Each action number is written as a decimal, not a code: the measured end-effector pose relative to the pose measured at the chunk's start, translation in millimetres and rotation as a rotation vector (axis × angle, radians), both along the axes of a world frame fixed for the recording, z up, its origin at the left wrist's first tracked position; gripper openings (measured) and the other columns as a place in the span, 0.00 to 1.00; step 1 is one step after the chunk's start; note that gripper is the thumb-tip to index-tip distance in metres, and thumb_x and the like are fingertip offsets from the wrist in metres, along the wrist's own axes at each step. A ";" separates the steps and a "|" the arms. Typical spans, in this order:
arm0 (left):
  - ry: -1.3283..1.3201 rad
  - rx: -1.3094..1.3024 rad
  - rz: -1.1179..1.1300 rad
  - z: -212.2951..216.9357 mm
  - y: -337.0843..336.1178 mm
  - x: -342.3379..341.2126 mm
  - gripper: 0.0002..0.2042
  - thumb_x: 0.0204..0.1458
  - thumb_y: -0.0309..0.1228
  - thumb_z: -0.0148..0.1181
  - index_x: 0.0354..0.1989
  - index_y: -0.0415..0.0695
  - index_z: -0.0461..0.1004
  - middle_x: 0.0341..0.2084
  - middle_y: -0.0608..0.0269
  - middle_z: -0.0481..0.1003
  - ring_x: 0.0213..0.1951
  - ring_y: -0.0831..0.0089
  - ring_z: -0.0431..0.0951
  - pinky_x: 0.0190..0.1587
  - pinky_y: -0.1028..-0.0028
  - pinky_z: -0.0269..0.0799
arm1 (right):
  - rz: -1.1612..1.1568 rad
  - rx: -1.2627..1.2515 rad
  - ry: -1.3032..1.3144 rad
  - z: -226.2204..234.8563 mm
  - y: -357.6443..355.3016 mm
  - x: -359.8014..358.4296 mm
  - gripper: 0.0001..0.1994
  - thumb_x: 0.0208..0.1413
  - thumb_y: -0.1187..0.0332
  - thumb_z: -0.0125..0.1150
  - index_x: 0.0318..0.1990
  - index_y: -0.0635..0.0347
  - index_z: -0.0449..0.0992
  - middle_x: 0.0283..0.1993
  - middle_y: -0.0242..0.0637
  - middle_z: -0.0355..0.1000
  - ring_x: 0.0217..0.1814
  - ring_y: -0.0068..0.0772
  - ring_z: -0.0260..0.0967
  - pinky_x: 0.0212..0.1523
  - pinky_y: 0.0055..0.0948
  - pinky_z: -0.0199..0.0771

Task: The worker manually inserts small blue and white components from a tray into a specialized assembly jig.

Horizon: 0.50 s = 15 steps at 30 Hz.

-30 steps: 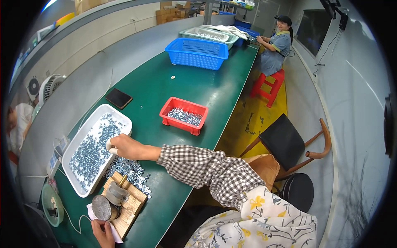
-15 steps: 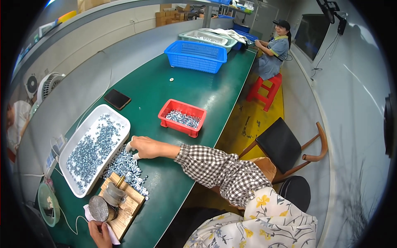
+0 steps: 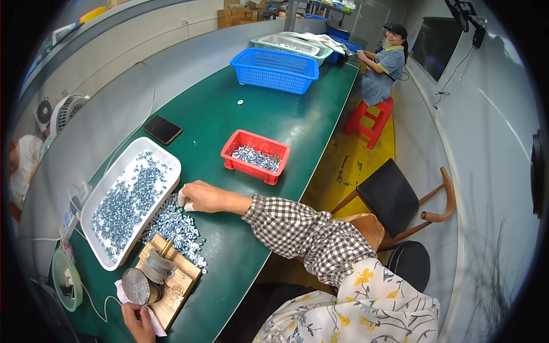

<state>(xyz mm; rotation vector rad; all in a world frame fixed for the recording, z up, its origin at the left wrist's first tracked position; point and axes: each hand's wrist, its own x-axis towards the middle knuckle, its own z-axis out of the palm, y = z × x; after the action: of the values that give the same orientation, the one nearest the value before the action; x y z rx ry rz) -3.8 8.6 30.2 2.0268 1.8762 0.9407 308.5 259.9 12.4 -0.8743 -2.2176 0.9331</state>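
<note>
My right hand, in a checked sleeve with pale finger cots on the thumb and index finger, is at the far end of a loose pile of small silvery metal parts. Its fingertips are closed together; what is between them is too small to make out. At the lower left, my left hand has its fingers curled at the base of a round metal block. What these fingers grip is hidden. That block belongs to a fixture with a grey clamp-like body and brass pin on a wooden board.
A white tray of similar parts lies left of the pile. Beyond my right hand stands a red bin with more parts. A phone, blue basket and green bowl share the green table. A co-worker sits at the far end.
The fingertips of my right hand have drawn closer together at the pile. My left hand stays by the metal block. The whole view has shifted slightly.
</note>
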 end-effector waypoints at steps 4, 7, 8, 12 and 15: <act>0.067 0.024 -0.008 8.5 0.6 5.9 0.09 0.57 0.30 0.56 0.32 0.36 0.70 0.25 0.52 0.68 0.28 0.60 0.69 0.33 0.65 0.66 | 0.071 -0.009 -0.014 -1.8 2.2 3.4 0.08 0.42 0.76 0.65 0.33 0.67 0.77 0.35 0.48 0.74 0.42 0.47 0.73 0.43 0.39 0.73; 0.089 0.017 -0.001 8.1 0.0 5.0 0.09 0.57 0.30 0.56 0.32 0.36 0.71 0.25 0.52 0.68 0.28 0.61 0.70 0.33 0.65 0.66 | 0.097 0.116 -0.064 -7.1 -1.6 0.7 0.08 0.43 0.76 0.64 0.32 0.67 0.75 0.36 0.48 0.72 0.42 0.49 0.72 0.43 0.41 0.71; 0.077 0.001 0.011 7.4 -0.2 4.4 0.09 0.57 0.30 0.56 0.32 0.36 0.71 0.25 0.52 0.69 0.28 0.61 0.70 0.33 0.66 0.66 | 0.073 0.168 -0.077 -10.2 -3.4 -3.3 0.07 0.45 0.75 0.64 0.32 0.66 0.74 0.36 0.47 0.70 0.42 0.49 0.70 0.42 0.42 0.71; 0.074 -0.047 0.047 9.6 0.1 6.4 0.09 0.57 0.31 0.57 0.32 0.36 0.71 0.26 0.51 0.69 0.28 0.61 0.70 0.33 0.66 0.66 | 0.015 0.271 -0.110 -13.4 -9.9 -9.4 0.08 0.47 0.73 0.63 0.30 0.65 0.70 0.37 0.47 0.66 0.41 0.51 0.68 0.41 0.44 0.69; 0.064 -0.047 0.043 5.3 0.8 2.4 0.09 0.57 0.31 0.57 0.33 0.36 0.71 0.26 0.51 0.70 0.28 0.62 0.70 0.34 0.66 0.67 | -0.011 0.269 -0.125 -11.3 -13.7 -8.0 0.09 0.45 0.74 0.64 0.28 0.66 0.68 0.38 0.49 0.66 0.42 0.53 0.67 0.42 0.46 0.68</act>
<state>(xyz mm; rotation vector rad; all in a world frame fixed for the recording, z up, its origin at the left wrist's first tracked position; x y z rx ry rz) -1.4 9.4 35.5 2.0198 1.9635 0.8440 300.5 246.1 1.0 -0.8363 -2.3715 0.5695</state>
